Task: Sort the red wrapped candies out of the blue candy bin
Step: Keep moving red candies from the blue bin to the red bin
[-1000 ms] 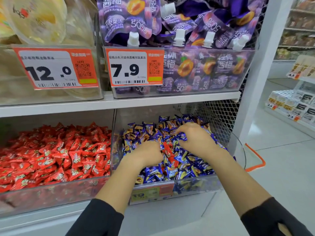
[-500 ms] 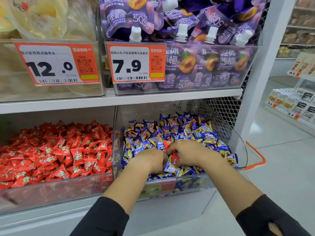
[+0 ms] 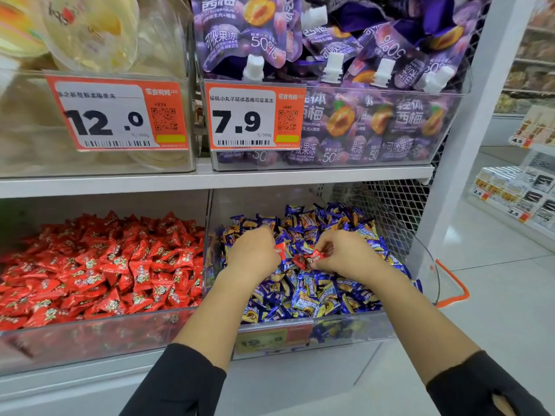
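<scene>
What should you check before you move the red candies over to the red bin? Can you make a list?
1. Right hand pinches a red candy: ok.
2. Left hand holds a red candy: ok.
3. No red candies left in the blue candy bin: not ok, another lies between the hands.
4. Red candy bin alongside, open on top: ok.
5. More reds buried underneath: cannot tell.

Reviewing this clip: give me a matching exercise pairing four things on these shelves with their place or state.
Things:
1. left hand
2. right hand
3. red candy bin
4. purple jelly pouches

Places or states:
A. upper shelf, above the blue candy bin
B. pinches a red candy
C. holds a red candy at its fingertips
D. lower shelf, left of the blue candies

Pairs: 1-C, 2-B, 3-D, 4-A
</scene>
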The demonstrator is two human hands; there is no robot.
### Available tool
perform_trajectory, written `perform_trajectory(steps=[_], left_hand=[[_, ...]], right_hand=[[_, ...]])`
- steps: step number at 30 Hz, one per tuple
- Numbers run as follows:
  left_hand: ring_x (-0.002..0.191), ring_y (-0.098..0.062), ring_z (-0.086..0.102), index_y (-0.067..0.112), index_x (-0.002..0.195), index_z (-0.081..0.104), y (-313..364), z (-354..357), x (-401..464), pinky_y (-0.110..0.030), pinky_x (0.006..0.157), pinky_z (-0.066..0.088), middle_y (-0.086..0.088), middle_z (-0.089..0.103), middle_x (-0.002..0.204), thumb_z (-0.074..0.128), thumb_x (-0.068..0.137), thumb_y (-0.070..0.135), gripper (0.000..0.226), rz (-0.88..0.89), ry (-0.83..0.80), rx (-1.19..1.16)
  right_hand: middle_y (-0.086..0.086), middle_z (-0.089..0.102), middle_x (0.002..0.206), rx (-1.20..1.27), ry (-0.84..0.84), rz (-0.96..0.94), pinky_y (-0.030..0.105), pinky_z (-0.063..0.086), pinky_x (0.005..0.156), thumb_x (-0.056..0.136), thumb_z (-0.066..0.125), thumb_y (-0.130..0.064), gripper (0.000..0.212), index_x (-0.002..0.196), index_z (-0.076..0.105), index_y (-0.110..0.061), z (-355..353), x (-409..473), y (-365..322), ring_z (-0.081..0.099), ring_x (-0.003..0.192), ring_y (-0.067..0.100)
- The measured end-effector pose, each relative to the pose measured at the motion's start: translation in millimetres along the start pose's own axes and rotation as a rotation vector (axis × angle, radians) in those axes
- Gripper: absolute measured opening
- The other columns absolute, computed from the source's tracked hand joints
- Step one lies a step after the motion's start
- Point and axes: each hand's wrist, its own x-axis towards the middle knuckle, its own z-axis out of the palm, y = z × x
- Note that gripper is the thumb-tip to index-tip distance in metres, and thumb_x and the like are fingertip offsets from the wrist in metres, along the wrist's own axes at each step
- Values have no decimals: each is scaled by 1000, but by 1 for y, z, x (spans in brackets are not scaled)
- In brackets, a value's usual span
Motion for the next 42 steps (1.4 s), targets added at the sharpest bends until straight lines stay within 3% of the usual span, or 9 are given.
perform_trajectory(steps=[4, 8, 13, 16, 19, 26, 31, 34, 42], left_hand=[[90, -28, 59, 18, 128, 48, 8, 2, 5, -36, 66, 46, -8, 60, 108, 46, 88, 6, 42, 27, -25, 32], [84, -27, 59, 10, 104, 58, 16, 9, 11, -32, 62, 41, -9, 58, 100, 42, 90, 8, 21, 17, -130, 51], [89, -25, 57, 16, 95, 56, 26, 21, 11, -32, 67, 43, -5, 58, 101, 54, 92, 25, 11, 90, -118, 56], [106, -27, 58, 20, 119, 58, 24, 31, 13, -35, 77, 47, -6, 59, 122, 48, 97, 29, 25, 155, -172, 152], [127, -30, 47, 32, 144, 38, 19, 37, 12, -39, 89, 47, -8, 41, 146, 46, 98, 20, 48, 165, -297, 246], [93, -24, 57, 14, 102, 59, 15, 34, 10, -32, 71, 43, -5, 60, 103, 57, 93, 39, 27, 183, -322, 261], [83, -22, 54, 19, 77, 48, 11, 1, -2, -30, 66, 40, 0, 50, 81, 54, 94, 38, 26, 218, -157, 85], [85, -23, 57, 21, 86, 56, 6, -37, -26, -29, 67, 38, 1, 58, 84, 57, 91, 39, 19, 255, -38, 10], [90, -18, 60, 31, 98, 63, -100, -107, -99, -29, 73, 43, 5, 67, 96, 60, 88, 43, 16, -79, 200, -83]], right_hand=[[2, 56, 70, -49, -5, 62, 30, 39, 54, 78, 77, -30, 32, 77, 50, -15, -8, 1, 9, 50, 61, 16], [-5, 51, 71, -32, -36, 82, 27, 35, 53, 81, 75, -31, 32, 104, 55, -22, -12, -2, 15, 47, 61, 11], [2, 65, 107, 6, -61, 37, 25, 45, 66, 92, 61, -30, 32, 124, 59, -25, -15, -3, 13, 53, 73, 13], [9, 64, 94, 143, -66, 92, 43, 56, 75, 94, 52, -28, 21, 115, 52, -26, -19, -4, 16, 62, 78, 26], [9, 58, 84, 175, -26, 113, 39, 48, 64, 98, 40, -31, 17, 111, 48, -22, -24, -6, 16, 52, 71, 23], [5, 39, 71, 250, 198, 170, 36, 26, 63, 99, 29, -22, 30, 71, 32, -13, -35, -8, 9, 35, 67, 20], [-1, 48, 69, 382, 55, 74, 27, 34, 56, 100, 36, -28, 22, 84, 49, -18, -30, -7, -5, 44, 52, 9], [-3, 62, 83, 560, -45, -61, 20, 43, 51, 99, 49, -22, 13, 107, 60, -20, -31, -9, -28, 59, 58, 2], [-8, 70, 104, 545, -120, -468, 32, 51, 90, 90, 64, -31, 17, 106, 65, -37, -1, -31, -127, 65, 95, 9]])
